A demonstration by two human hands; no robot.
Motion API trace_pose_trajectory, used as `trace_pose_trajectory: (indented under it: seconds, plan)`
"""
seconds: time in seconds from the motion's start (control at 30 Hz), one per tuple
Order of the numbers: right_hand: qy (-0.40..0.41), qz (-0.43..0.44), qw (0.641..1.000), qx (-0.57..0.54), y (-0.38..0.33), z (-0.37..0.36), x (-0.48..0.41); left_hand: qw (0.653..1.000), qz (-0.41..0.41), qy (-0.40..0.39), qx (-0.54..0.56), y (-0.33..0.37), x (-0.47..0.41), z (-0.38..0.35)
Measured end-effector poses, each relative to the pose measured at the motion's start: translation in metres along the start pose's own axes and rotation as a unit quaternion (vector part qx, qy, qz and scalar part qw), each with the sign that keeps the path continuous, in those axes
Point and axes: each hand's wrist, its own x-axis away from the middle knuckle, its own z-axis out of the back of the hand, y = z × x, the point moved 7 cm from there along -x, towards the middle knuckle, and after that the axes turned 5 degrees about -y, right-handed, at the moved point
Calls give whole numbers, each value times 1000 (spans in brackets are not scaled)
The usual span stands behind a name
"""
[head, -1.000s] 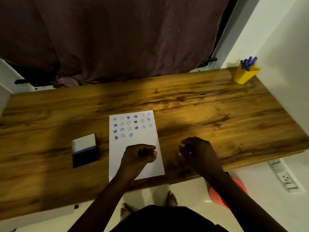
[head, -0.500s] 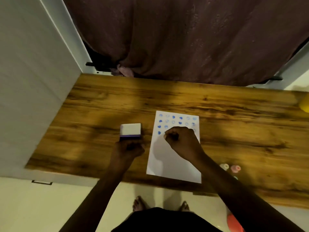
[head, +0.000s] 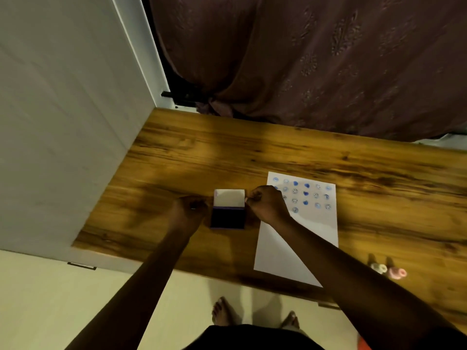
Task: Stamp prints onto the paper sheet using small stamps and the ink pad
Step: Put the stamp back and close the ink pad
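The ink pad (head: 228, 218) lies open on the wooden table, its dark blue pad facing up and its white lid (head: 229, 198) standing at the back. My left hand (head: 190, 209) is curled against the pad's left side, steadying it. My right hand (head: 266, 205) is at the lid's right edge, its fingers pinched on a small pale stamp that is mostly hidden. The white paper sheet (head: 303, 238) lies to the right of the pad under my right forearm, with rows of blue prints across its top. Two more small stamps, one whitish (head: 379, 268) and one pink (head: 398, 273), stand near the table's front edge.
The wooden table (head: 252, 152) ends at a white cabinet wall (head: 63, 122) on the left. A dark maroon curtain (head: 303, 59) hangs behind it. My bare feet (head: 222, 311) stand on the pale floor below the front edge.
The view swung left. My right hand left the paper and moved left to the ink pad's lid. My left hand shifted from the pad's front to its left side.
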Motion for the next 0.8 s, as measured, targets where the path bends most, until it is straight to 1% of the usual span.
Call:
trace_pose_trajectory:
  seconds: [0.1,0.3,0.43,0.57,0.67,0.8]
  plan:
    - [14,-11,1000,-6,-1,-3,-5,999,18,-41,-3,-4,-12,-9]
    - [-3,-24,1000,-10,0,-10,-7,997,21,-69,-31,-7,-26,-21]
    - [-1,-38,999,-35,2,-15,-5,996,42,-71,-27,-11,-31,-23]
    - [-5,-43,998,-49,5,-17,-4,996,31,-65,-47,-6,-31,-24]
    - [-12,-46,998,-50,6,-18,-4,994,20,-58,-86,-3,-31,-23]
    - [-22,-70,994,-80,10,-19,-3,991,-3,-67,-116,2,-29,-24]
